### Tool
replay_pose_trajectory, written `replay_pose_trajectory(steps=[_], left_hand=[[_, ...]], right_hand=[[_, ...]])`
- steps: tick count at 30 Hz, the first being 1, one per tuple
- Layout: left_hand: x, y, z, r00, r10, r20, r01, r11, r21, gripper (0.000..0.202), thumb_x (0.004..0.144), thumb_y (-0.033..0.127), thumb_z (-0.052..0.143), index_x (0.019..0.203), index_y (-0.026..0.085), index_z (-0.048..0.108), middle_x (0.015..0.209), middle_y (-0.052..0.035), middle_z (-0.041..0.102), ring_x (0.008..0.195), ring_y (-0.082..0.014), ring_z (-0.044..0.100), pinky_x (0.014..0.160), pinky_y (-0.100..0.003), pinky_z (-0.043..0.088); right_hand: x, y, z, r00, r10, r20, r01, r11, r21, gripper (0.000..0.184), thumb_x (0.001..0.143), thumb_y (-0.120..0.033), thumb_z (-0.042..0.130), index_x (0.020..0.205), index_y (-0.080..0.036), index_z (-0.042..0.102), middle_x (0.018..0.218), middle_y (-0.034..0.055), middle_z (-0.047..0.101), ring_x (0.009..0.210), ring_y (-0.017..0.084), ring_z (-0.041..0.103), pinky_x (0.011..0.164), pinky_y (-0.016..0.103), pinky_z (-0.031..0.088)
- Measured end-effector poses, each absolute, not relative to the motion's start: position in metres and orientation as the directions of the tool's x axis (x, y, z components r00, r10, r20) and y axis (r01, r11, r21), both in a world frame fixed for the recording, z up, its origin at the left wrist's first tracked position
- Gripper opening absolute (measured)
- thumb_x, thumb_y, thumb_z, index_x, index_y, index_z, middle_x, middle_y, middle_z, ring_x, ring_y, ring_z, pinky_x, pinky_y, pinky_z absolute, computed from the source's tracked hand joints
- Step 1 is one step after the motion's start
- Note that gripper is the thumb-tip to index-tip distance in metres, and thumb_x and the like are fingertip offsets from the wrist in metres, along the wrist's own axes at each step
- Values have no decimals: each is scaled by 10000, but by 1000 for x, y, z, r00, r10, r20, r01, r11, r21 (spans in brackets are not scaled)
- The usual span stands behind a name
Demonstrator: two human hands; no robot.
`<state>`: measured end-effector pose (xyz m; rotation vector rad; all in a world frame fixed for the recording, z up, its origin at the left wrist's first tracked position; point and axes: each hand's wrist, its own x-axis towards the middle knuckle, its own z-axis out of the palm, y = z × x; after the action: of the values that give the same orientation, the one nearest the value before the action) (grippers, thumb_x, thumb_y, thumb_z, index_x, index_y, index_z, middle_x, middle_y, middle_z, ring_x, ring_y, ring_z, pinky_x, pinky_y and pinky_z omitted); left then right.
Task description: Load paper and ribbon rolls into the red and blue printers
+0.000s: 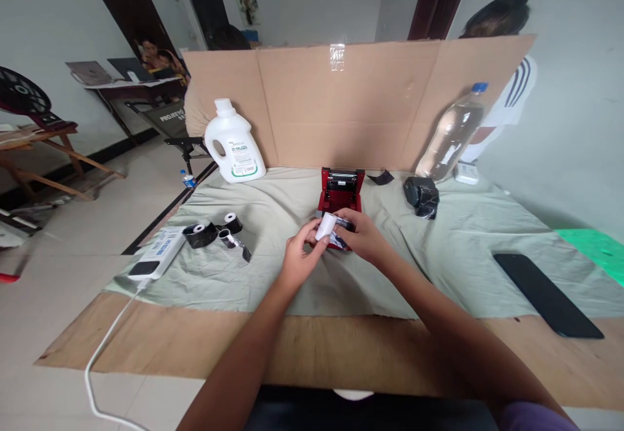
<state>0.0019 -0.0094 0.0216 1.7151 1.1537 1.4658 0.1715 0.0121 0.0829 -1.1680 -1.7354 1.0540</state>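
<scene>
A small white paper roll (325, 227) is pinched in my left hand (303, 249), its fingers closed around the side. My right hand (359, 233) is closed on a dark strip (345, 223) with pale markings, right beside the roll; whether the two are joined I cannot tell. Just behind and below both hands sits a small red printer (342, 200), lid raised, with a black roller inside. My fingers hide its front part. Farther left on the cloth lie several small rolls (232, 222) with black outer layers, one with a loose tail (242, 249).
Black tape-wrapped item (423, 197), clear bottle (451, 135) and white jug (235, 145) stand toward the cardboard screen (341, 106). A power strip (158, 254) with a cable lies left, a dark phone (546, 294) right. A black scrap (381, 177) lies behind the printer. People are beyond the screen.
</scene>
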Motion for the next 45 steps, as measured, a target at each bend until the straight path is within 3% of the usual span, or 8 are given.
replay_pose_trajectory(steps=[4,11,17,23,27,31,39,45], left_hand=[[3,-10,22,12,910,414,196,-408,891,387,927,382,559,1241,163,614,794,-32,687,662,-151,632,684,-276,532],[4,-11,24,-34,903,428,256,-406,877,420,802,351,715,1171,185,601,875,-33,700,742,-157,637,637,-235,503],[0,-7,22,-34,933,357,86,-354,931,320,913,346,567,1191,194,527,674,29,598,551,-115,549,570,-233,466],[3,-5,23,-57,946,319,-32,-321,947,463,801,332,724,1184,200,499,889,-18,650,773,-146,628,707,-252,512],[1,-5,24,-29,951,306,-26,-307,951,316,882,351,607,1144,197,522,707,35,574,557,-103,514,563,-227,429],[-1,-4,25,-10,949,316,-21,-316,948,301,899,382,567,1125,183,556,639,45,519,527,-109,484,544,-240,405],[-1,-4,26,-45,948,314,-18,-315,949,291,903,372,560,1119,177,579,659,36,530,527,-103,480,528,-233,403],[-3,-2,23,-82,941,328,3,-329,944,303,908,376,569,1138,178,576,693,24,535,543,-102,486,523,-227,411]], right_hand=[[170,10,81,-259,957,129,301,207,-931,162,806,-296,577,930,-208,632,696,-30,603,490,112,499,467,245,403],[165,6,77,-276,934,229,356,320,-878,90,823,-282,577,811,-208,627,654,-20,593,578,132,530,533,239,399],[169,7,79,-262,934,243,389,333,-859,109,832,-303,576,820,-211,633,625,-17,594,582,147,541,544,252,396],[172,7,83,-274,930,246,401,343,-849,102,829,-296,577,818,-210,631,600,-22,583,564,145,529,545,254,388],[173,8,81,-276,927,254,404,351,-845,123,834,-312,572,821,-209,639,595,-23,583,555,141,519,543,253,383],[173,8,82,-279,925,257,398,354,-846,121,828,-311,575,812,-208,637,588,-24,575,551,139,514,536,252,378],[174,7,88,-286,937,200,406,307,-861,98,829,-287,564,810,-210,623,538,-41,553,472,123,484,497,248,377],[177,8,91,-332,941,66,388,200,-900,52,813,-255,556,818,-216,590,568,-51,583,371,106,467,404,245,365]])
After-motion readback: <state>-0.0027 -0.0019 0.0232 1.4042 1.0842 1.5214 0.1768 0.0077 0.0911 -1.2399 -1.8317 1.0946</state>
